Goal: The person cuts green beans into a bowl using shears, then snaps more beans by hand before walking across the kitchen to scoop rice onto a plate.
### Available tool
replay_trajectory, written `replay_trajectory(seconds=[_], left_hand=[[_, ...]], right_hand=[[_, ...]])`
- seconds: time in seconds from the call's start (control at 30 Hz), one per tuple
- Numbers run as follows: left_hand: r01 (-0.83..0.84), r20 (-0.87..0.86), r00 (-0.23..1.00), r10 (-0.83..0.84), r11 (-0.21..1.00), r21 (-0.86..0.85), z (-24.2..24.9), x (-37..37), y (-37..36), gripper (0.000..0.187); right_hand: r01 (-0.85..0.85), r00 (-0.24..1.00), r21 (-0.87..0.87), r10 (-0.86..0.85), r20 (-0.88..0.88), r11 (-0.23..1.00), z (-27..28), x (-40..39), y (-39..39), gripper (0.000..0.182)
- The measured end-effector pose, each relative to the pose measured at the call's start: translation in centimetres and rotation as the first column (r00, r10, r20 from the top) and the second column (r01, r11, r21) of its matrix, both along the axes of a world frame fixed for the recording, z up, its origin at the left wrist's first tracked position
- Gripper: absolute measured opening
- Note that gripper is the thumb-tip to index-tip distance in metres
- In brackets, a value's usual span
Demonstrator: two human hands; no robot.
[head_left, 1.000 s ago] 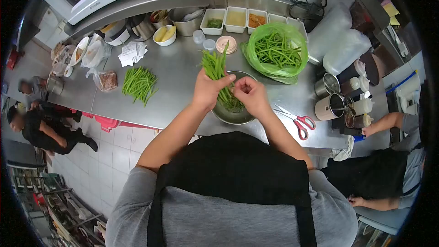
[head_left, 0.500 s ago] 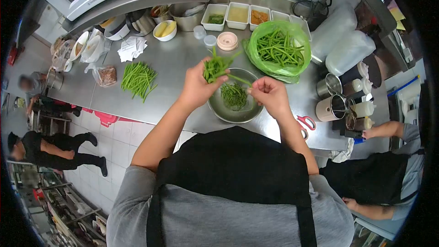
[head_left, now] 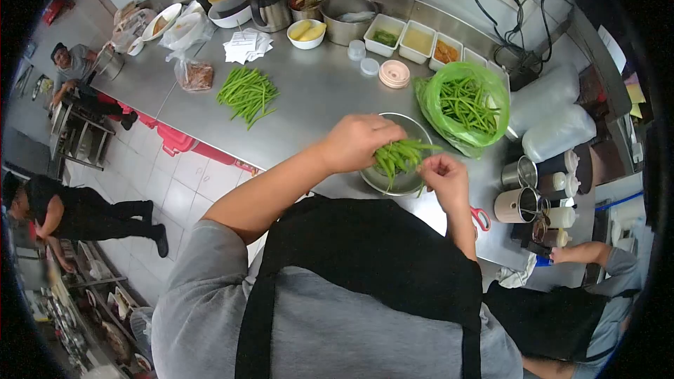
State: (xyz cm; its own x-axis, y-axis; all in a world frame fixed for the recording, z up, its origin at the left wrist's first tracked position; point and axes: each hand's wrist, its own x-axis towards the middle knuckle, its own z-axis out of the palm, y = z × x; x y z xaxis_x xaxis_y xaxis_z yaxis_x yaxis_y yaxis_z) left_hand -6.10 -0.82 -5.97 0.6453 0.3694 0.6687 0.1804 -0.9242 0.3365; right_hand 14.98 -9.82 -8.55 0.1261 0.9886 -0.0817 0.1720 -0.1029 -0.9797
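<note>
A bunch of green beans (head_left: 399, 157) is gripped in my left hand (head_left: 359, 142), which is over the metal bowl (head_left: 415, 128), knuckles up. My right hand (head_left: 448, 181) is closed in a pinch at the bowl's right side, at the ends of the bunch. A thin green bean piece shows just under its fingertips. The hand and the bunch cover much of the bowl, so its contents are mostly hidden. To the left a pile of green beans (head_left: 248, 95) lies on the steel counter (head_left: 309, 98). More beans fill a green plastic bag (head_left: 430, 114) behind the bowl.
Red-handled scissors (head_left: 481, 219) lie near my right forearm. White tubs (head_left: 419, 41), a pink round container (head_left: 394, 74) and a bowl of yellow pieces (head_left: 307, 34) line the back. Bottles (head_left: 562, 217) stand at right, beside a co-worker's arm (head_left: 583, 254). Two people are at left.
The view has swung, shifting the counter rightward and down. My left hand has turned over, knuckles up, and lowered the beans over the bowl. My right hand stays pinched beside them.
</note>
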Motion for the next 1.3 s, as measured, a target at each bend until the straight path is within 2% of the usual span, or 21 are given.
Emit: replay_trajectory(seconds=[0.17, 0.23, 0.3, 0.33, 0.5, 0.67, 0.77, 0.87, 0.97, 1.07, 1.17, 1.27, 1.3], left_hand=[[0.009, -0.146, 0.989, -0.004, 0.999, 0.031, -1.7, -0.3, -0.4, 0.034], [0.018, -0.126, 0.992, -0.018, 1.000, 0.000, -2.0, -0.3, -1.0, 0.033], [0.027, -0.119, 0.993, -0.028, 1.000, -0.014, -2.0, -0.1, -1.4, 0.033], [0.026, -0.135, 0.990, -0.030, 0.999, -0.033, -1.9, 0.0, -1.6, 0.033], [0.052, -0.138, 0.989, -0.059, 0.997, -0.052, -3.0, 0.0, -1.4, 0.032], [0.090, -0.115, 0.988, -0.100, 0.992, -0.090, -3.2, 1.7, -1.1, 0.033], [-0.005, -0.075, 0.997, -0.006, 0.990, -0.143, -3.4, 2.3, -0.7, 0.033], [-0.128, -0.047, 0.992, 0.119, 0.910, -0.395, -5.0, 3.0, -0.3, 0.034], [-0.139, 0.048, 0.982, 0.185, 0.863, -0.486, -5.3, 3.8, -0.1, 0.029], [-0.193, 0.051, 0.967, 0.248, 0.853, -0.485, -4.7, 4.5, -0.4, 0.027], [-0.262, 0.032, 0.950, 0.310, 0.851, -0.454, -6.0, 5.3, -0.2, 0.027], [-0.241, 0.025, 0.956, 0.292, 0.832, -0.500, -6.5, 5.9, -0.5, 0.027], [-0.220, 0.034, 0.957, 0.289, 0.793, -0.568, -6.6, 6.3, -0.5, 0.027]], right_hand=[[0.014, 0.999, -0.053, -0.015, -0.030, 0.999, -1.3, 0.6, -0.8, 0.006], [0.025, 0.999, -0.087, -0.023, 0.030, 0.996, -1.6, 0.5, -1.2, 0.005], [-0.030, 0.999, 0.004, 0.030, 0.033, 1.000, -2.4, 0.6, -1.5, 0.005], [-0.019, 0.998, -0.067, 0.023, 0.054, 0.998, -0.6, 0.3, -1.9, 0.007], [0.036, 0.997, -0.040, -0.033, 0.067, 0.999, -1.2, 0.3, -2.8, 0.010], [0.006, 0.996, -0.062, 0.000, 0.089, 0.998, -1.0, 1.0, -3.3, 0.013], [-0.025, 0.997, -0.070, 0.019, -0.081, 0.997, -1.3, 0.7, -3.5, 0.015], [-0.075, 0.983, -0.142, 0.049, -0.179, 0.987, -1.5, 0.4, -2.9, 0.017], [-0.084, 0.959, -0.154, 0.038, -0.280, 0.984, -1.6, -0.3, -2.2, 0.018], [-0.108, 0.951, -0.185, 0.047, -0.304, 0.977, -1.1, -0.9, -1.6, 0.018], [-0.141, 0.890, -0.196, 0.037, -0.455, 0.970, -1.9, -1.5, -0.9, 0.019], [-0.205, 0.853, -0.258, 0.043, -0.520, 0.944, -2.8, -1.7, -0.3, 0.020], [-0.216, 0.848, -0.281, 0.037, -0.529, 0.935, -3.0, -1.7, -0.1, 0.020]])
